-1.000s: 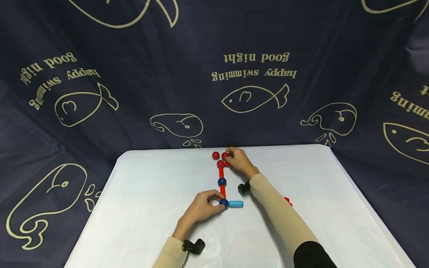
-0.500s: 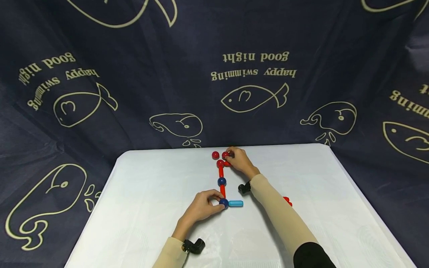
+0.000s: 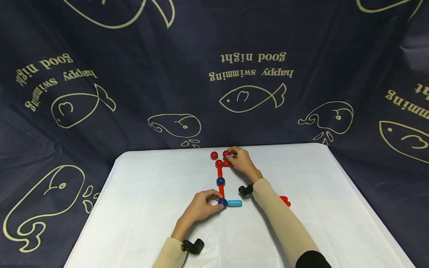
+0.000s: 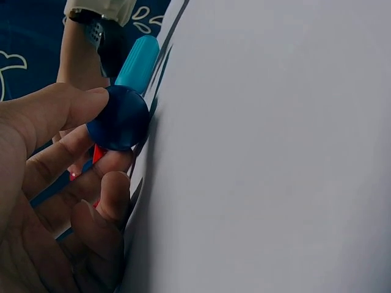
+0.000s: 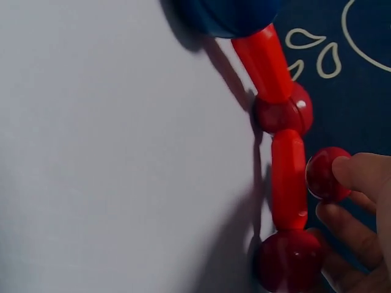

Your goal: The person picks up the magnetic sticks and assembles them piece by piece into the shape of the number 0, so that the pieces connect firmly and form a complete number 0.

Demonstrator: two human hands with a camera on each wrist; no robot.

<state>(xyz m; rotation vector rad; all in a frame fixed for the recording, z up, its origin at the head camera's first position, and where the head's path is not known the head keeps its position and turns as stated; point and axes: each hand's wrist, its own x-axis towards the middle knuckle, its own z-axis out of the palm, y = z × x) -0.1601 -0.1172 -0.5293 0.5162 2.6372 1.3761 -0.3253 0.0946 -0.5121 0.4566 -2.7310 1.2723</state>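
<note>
The right hand pinched a held red ball between thumb and fingertips, its remaining fingers bent behind. The ball sat just beyond a crosswise red rod; whether it rested on the table or hung slightly above could not be told. The fingertip hold probably kept that crowded end from being knocked. Near the same fingers lay an end red ball at the rod's tip, hidden from the head view.

The left hand pinched the near blue ball between thumb and finger, its other fingers loosely curled below, seemingly to steady the chain's near end. A light blue rod stuck out rightward from that ball.

Away from the left hand, the chain ran through a near red rod, a middle blue ball and a far red rod to a corner red ball, where the crosswise rod turned right. A loose red ball lay beyond the corner, apart from the chain. Spare red rods lay beside the right sleeve on the white table.

Compared with a second earlier, the held ball had shifted away from the loose one, widening their gap; the left hand's pinch looked unchanged.
</note>
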